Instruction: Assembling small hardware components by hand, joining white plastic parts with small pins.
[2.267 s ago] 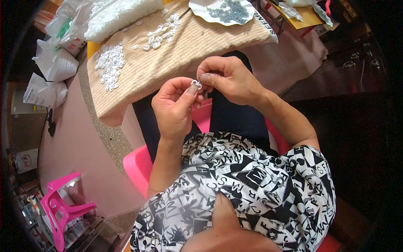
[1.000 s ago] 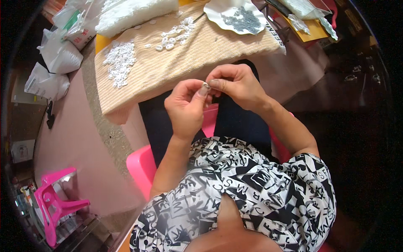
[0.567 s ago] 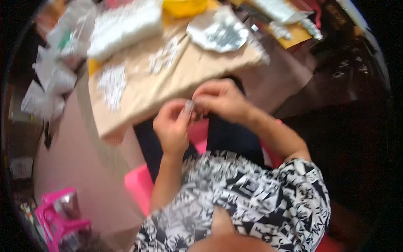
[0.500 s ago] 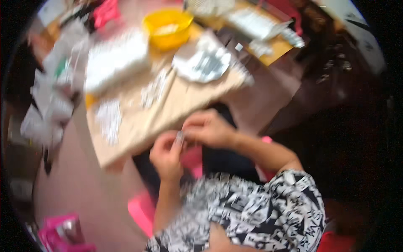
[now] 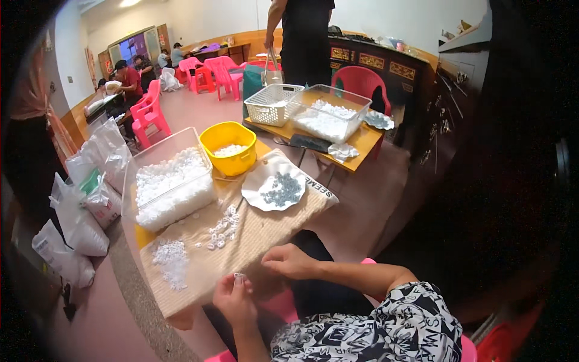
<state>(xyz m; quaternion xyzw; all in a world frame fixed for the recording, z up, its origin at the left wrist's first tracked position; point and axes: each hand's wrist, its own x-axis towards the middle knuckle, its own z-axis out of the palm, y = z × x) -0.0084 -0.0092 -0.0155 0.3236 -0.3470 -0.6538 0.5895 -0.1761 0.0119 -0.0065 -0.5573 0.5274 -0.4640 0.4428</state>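
**Sorting small white parts at a low table**

Pinching a small pale part point(image 5: 239, 277) between narrowed fingertips, our left hand point(image 5: 234, 300) held it at the near edge of the woven mat point(image 5: 253, 241), close to the body where it could be worked, we judged. Our right hand point(image 5: 291, 262) rested just beside it on the mat, fingers curled; we could not tell whether it held anything. Two loose piles of white pieces point(image 5: 170, 258) lay within reach, apparently kept apart as separate lots. A shallow white dish point(image 5: 274, 190) of small grey parts sat further out on the mat, with a clear tub point(image 5: 169, 184) heaped with white pieces beyond the piles and a yellow bowl point(image 5: 229, 146) behind the dish. White and green sacks point(image 5: 90, 199), knotted at the top, slumped on the floor to our left. On the orange table point(image 5: 356, 145) behind stood a white mesh basket point(image 5: 272, 104) and a clear bin. Another person stood past it; pink chairs lined the room.
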